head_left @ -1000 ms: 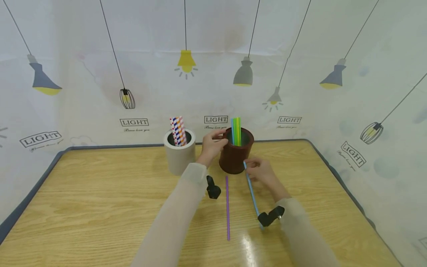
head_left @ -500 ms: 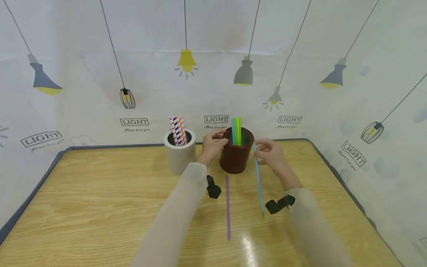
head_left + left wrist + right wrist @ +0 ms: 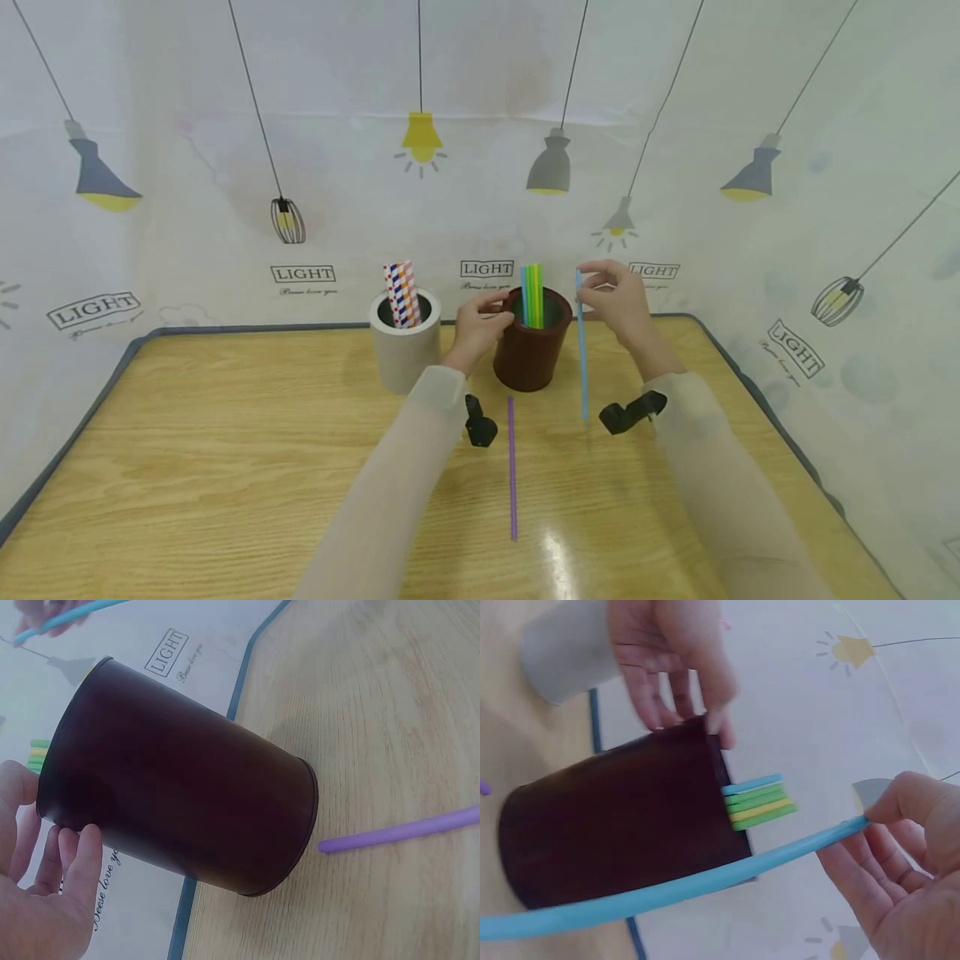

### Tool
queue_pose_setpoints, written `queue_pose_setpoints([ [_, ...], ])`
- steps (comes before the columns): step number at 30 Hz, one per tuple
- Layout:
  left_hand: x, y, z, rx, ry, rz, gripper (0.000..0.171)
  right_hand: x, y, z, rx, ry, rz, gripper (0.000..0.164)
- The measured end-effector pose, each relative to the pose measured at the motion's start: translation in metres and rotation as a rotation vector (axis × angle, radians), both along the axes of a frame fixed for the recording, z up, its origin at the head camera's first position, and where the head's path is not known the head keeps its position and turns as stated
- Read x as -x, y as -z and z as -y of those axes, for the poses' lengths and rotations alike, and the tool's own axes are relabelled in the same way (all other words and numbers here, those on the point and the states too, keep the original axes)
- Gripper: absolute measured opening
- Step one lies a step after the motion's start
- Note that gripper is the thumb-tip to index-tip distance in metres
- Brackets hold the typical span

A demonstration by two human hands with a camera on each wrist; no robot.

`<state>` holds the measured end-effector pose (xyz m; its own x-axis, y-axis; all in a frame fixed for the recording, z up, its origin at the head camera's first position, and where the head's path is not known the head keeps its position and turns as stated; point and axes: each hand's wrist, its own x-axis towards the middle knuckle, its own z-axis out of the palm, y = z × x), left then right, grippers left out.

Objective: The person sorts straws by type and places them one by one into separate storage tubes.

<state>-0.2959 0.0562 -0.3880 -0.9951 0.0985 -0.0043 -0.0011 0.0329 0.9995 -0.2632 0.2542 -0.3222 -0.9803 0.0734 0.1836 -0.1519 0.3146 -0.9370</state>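
In the head view, my right hand (image 3: 618, 300) pinches the upper end of a light-blue straw (image 3: 582, 358) between thumb and fingers. The straw hangs nearly upright, just right of a dark brown cup (image 3: 527, 358). That cup holds several blue, green and yellow straws (image 3: 759, 802). At its left side, my left hand (image 3: 477, 329) grips the rim, fingertips against the wall in the left wrist view. A purple straw (image 3: 513, 467) lies on the table in front of the cup.
A white cup (image 3: 405, 354) with several patterned paper straws (image 3: 402, 293) stands left of the brown one. Close behind both cups runs the back edge of the wooden table (image 3: 247, 442), with a lamp-printed wall covering (image 3: 337, 167) beyond.
My right hand has moved up and slightly right, lifting the light-blue straw off the table to beside the brown cup's rim. My left hand stays at the cup.
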Motion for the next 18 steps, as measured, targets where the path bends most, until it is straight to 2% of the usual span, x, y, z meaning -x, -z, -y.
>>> queue_pose_setpoints([
  [9, -0.003, -0.003, 0.000, 0.002, 0.006, 0.005, 0.039, 0.023, -0.037, 0.002, 0.044, 0.033, -0.113, 0.034],
  [18, -0.004, -0.004, 0.002, -0.008, 0.013, 0.001, 0.039, 0.037, -0.068, 0.013, 0.101, 0.054, -0.201, 0.035],
])
